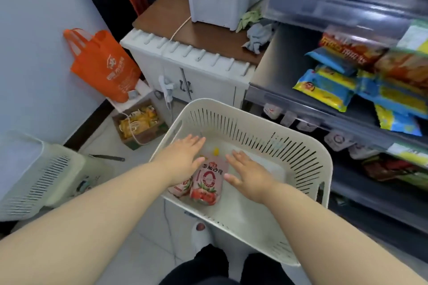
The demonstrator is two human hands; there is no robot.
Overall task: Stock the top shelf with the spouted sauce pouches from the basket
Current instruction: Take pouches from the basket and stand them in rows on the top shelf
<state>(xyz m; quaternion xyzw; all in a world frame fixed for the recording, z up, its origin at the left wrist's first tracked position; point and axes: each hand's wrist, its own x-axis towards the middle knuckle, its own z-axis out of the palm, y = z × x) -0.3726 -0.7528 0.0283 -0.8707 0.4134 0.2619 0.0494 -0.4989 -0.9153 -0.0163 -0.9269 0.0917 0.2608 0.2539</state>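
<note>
Within basket rim [234,104]: left hand [185,154], right hand [249,172]

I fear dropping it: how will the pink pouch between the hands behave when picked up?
The pouch looks soft and bulging, so it will probably sag, not stay stiff. Its film seems glossy, so it may slip; gripping near the yellow cap seems safer. Lying flat, it should not roll.

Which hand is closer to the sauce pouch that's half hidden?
Left. The left hand is right over the half-hidden pouch, covering its top. The right hand is off to the right, past the other pouch lying between them.
</note>
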